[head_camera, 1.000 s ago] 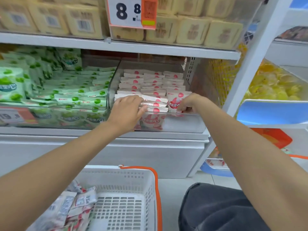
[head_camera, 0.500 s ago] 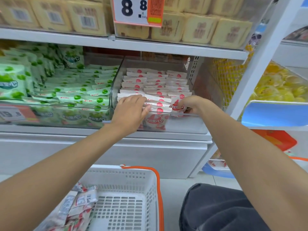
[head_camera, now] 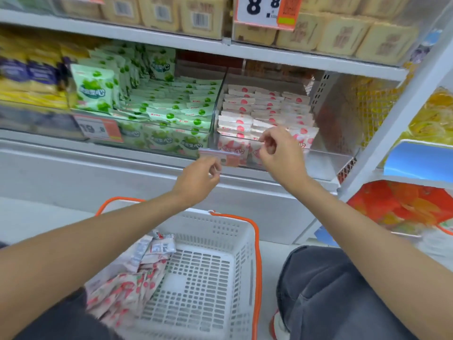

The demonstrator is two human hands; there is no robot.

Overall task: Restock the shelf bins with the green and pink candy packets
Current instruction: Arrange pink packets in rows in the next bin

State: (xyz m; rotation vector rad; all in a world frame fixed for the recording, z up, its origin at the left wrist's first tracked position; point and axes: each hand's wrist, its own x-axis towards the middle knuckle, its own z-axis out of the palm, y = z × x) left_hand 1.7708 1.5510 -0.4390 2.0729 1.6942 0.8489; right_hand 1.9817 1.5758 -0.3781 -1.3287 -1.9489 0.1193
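Note:
Pink candy packets (head_camera: pixel 257 109) stand in rows in the clear right-hand bin (head_camera: pixel 326 158) on the middle shelf. Green candy packets (head_camera: pixel 171 106) fill the bin to its left. My left hand (head_camera: pixel 196 180) is in front of and below the bins, its fingertips curled at the lower edge of a small pink price tag (head_camera: pixel 230 158) on the bin front. My right hand (head_camera: pixel 282 155) hovers before the pink bin's front wall, fingers loosely curled with nothing visibly in them. More pink packets (head_camera: pixel 127 285) lie in the white basket (head_camera: pixel 220 217) below.
The basket with orange handles sits on the floor between my knees. Beige boxed goods and an "8.8" price sign (head_camera: pixel 267 11) fill the shelf above. Yellow snack bags (head_camera: pixel 29 77) sit at far left. A neighbouring rack with yellow and orange packs (head_camera: pixel 431 119) stands at right.
Both hands have pulled back out of the pink bin toward its front edge. The left hand dropped lower, to the price tag. The view shifted left and down.

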